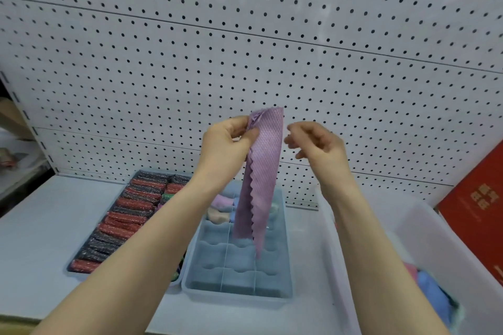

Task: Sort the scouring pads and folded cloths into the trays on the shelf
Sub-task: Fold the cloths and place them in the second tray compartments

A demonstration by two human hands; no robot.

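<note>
The left hand [226, 144] pinches the top edge of a lilac waffle-weave cloth [261, 177] between thumb and curled fingers, holding it up in front of the white pegboard [245, 35]; the cloth hangs straight down as a long folded strip, its zigzag-cut edge toward the left forearm and its lower end dangling above the divided tray [236, 291]; the right hand [315, 141] hovers just beside the cloth's upper right edge, fingers loosely curled and apart from the fabric, holding nothing. The divided tray is pale blue and stands on the shelf [35, 226]; its far compartments hold a few folded cloths [220, 209] in lilac, beige and pale blue, while the near compartments show bare bottoms. Just to its left, touching or nearly so, a second tray [73, 270] is packed with rows of glittery red and dark scouring pads [128, 215]. To the right sits a translucent bin [424, 226] with pink and blue cloths [432, 294] in its near end; a red box [479, 204] leans behind it at the far right.
</note>
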